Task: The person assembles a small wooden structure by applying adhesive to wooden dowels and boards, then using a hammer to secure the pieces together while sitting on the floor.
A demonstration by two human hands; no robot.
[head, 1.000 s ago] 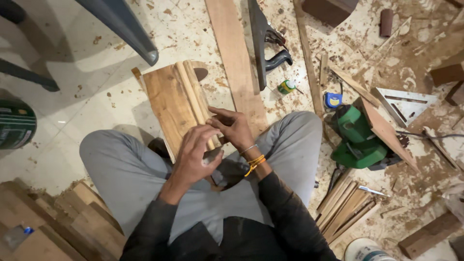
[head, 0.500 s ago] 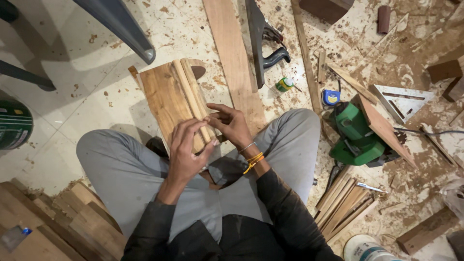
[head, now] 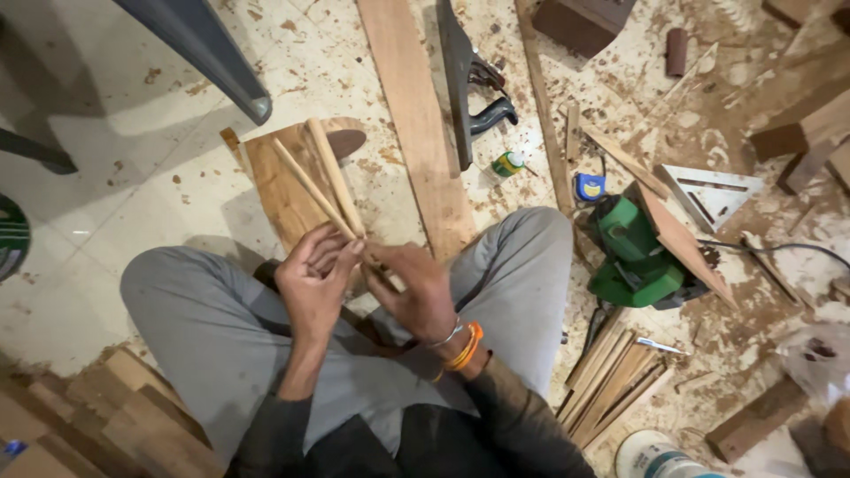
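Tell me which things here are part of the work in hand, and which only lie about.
In hand:
- two thin pale wooden sticks, held by left hand and right hand

Lying about:
- long reddish wooden plank
- dark metal hand plane
- green power tool
- white plastic triangular square
- blue-yellow tape measure

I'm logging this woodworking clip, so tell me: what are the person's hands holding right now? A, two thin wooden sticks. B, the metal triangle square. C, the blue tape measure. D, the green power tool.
A: the left hand and right hand meet around two thin wooden sticks that angle up over a board, while the green power tool lies untouched on the floor.
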